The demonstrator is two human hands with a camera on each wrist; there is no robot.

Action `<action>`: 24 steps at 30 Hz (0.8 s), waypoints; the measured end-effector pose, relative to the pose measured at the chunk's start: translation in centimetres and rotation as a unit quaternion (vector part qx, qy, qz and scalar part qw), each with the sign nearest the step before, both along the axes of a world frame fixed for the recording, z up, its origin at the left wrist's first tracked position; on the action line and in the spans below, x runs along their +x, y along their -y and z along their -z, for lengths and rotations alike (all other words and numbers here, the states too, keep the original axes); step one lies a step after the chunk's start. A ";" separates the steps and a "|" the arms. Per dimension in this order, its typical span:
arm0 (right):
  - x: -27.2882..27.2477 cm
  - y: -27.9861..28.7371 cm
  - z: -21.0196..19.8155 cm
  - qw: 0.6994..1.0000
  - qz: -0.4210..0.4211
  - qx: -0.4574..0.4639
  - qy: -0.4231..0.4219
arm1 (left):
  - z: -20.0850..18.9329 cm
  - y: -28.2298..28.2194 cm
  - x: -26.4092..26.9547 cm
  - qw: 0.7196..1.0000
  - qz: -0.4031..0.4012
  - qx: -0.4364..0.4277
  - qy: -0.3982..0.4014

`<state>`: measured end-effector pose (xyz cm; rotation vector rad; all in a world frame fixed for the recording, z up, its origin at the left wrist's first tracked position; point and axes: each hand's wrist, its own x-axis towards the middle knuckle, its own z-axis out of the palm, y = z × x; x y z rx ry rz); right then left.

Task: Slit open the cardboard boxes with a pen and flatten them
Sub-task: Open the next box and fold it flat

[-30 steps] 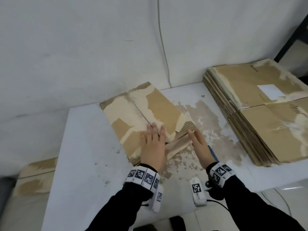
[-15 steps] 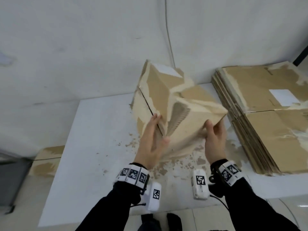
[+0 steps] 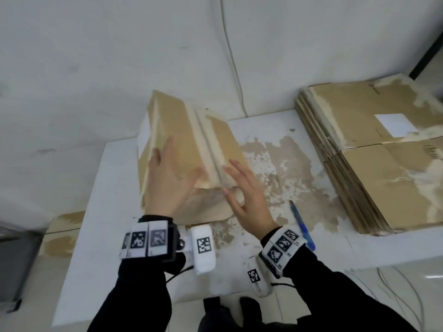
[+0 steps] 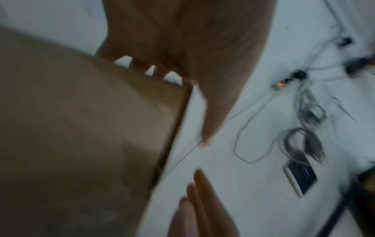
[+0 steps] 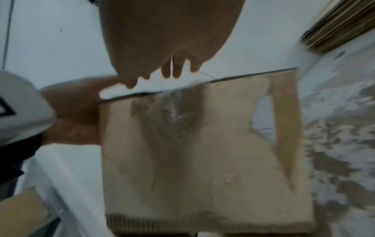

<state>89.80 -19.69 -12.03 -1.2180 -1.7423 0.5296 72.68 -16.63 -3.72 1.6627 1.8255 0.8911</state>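
The cardboard box (image 3: 191,149) is steadied on the table (image 3: 100,212) by the flat, open left hand (image 3: 167,185) while the open right hand (image 3: 247,200), gripping nothing, should fetch the pen (image 3: 302,226) at 4 o'clock.

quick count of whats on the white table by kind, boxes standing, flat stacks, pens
Standing cardboard box: 1, with the left hand flat on its top.
Stack of flattened boxes: 1; its sheets are too many to count.
Blue pen: 1, lying beside the right hand.
Total: 3
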 end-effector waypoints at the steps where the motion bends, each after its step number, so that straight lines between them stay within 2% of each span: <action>1: 1.1 0.1 1.2 0.998 0.060 -0.016 -0.010 | 0.8 -0.2 -1.0 1.000 -0.016 -0.014 0.001; 3: 4.7 0.4 4.7 0.976 0.193 -0.101 -0.010 | 2.2 0.1 -3.1 0.998 -0.049 -0.019 0.038; 5: 8.9 1.8 9.0 0.922 0.290 -0.248 0.058 | 3.0 1.1 -4.9 0.994 -0.075 -0.018 0.083; 7: 11.4 3.9 11.9 0.864 0.330 -0.347 0.158 | 3.2 1.8 -6.1 0.992 -0.078 -0.012 0.099; 9: 11.9 5.3 13.3 0.846 0.339 -0.369 0.183 | 3.5 2.1 -6.9 0.992 -0.067 -0.003 0.103; 12: 11.1 5.1 12.3 0.864 0.318 -0.362 0.146 | 4.0 2.5 -8.1 0.992 -0.068 0.010 0.108; 16: 7.9 2.8 7.6 0.913 0.231 -0.335 -0.038 | 5.8 3.3 -10.8 0.980 -0.084 -0.011 0.179; 19: 3.9 1.2 3.0 0.944 0.134 -0.299 -0.049 | 8.2 4.7 -11.5 0.966 -0.119 -0.030 0.229; 24: -2.5 -1.9 -2.1 0.957 -0.001 -0.289 -0.017 | 9.7 5.1 -11.9 0.981 -0.090 -0.033 0.168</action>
